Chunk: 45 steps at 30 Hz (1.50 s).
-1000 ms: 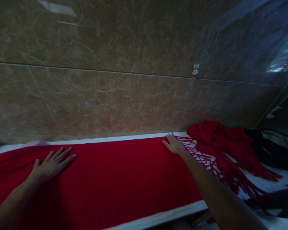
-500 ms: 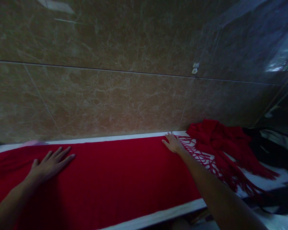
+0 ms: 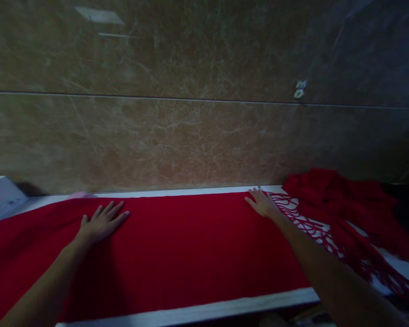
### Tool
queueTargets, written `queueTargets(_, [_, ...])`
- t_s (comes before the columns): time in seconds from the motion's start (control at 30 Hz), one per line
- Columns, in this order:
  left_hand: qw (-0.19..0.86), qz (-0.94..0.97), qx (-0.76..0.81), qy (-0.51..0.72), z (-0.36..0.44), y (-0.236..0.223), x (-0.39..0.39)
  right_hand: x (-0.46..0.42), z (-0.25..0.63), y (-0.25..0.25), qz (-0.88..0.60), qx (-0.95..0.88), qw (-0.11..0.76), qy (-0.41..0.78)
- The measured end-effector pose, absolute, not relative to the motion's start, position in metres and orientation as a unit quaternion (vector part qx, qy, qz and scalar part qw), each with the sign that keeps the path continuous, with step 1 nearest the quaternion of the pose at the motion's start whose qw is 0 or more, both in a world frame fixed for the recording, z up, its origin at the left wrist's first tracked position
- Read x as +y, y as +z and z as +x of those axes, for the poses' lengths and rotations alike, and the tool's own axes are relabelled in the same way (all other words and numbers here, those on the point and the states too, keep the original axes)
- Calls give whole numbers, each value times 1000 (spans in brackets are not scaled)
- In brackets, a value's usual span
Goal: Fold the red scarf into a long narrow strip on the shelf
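Observation:
A red fringed scarf [image 3: 197, 245] lies spread flat along a white table [image 3: 191, 313]. My left hand [image 3: 101, 223] rests palm down on its left part, fingers spread. Over at the scarf's far right corner, my right hand [image 3: 264, 203] lies flat, fingers apart, where the cloth meets its fringe [image 3: 303, 222]. The cloth between the two hands looks smooth, while left of my left hand it has soft folds. Neither hand grips anything.
A second red fringed scarf [image 3: 330, 195] is heaped on the right, beside dark cloth [image 3: 405, 209]. A brown marbled tile wall [image 3: 191, 145] with a small white fitting [image 3: 299, 89] stands behind the table. A pale box-like object [image 3: 3, 200] is at the far left.
The view has turned to the left, bringing the pale box-like object into sight. Both hands stay flat on the scarf at nearly the same places.

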<state>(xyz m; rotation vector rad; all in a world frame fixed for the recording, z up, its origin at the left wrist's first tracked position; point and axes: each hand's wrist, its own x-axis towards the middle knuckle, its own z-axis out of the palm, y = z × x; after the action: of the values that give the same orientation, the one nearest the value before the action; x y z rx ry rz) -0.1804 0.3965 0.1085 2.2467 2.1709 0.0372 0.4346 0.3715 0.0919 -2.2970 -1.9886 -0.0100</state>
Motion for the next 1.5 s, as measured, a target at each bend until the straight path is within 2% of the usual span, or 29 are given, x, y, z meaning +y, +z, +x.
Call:
queueTargets(0.13, [38,662,748,3,-155,126,387,380,444,82,-747,-660,79,9])
queueTargets(0.37, [26,663,748,17,-161,120,388,409,475,46,-722,-684,99,-39])
queueTargets(0.5, [-10,684,729,25,-162,117,389,401,468,55,-725,-680,104,-45])
queueTargets(0.97, [33,686,726,-15,-164,126,400,399,465,59,-725,-683,80,-41])
queueTargets(1.27, [39,746,665,26,-99,117,411,398,463,61,-729,-681,58,-46])
queueTargets(1.5, [50,746,664,19,-93,113,409,389,454,70,-733,-678,33,-35])
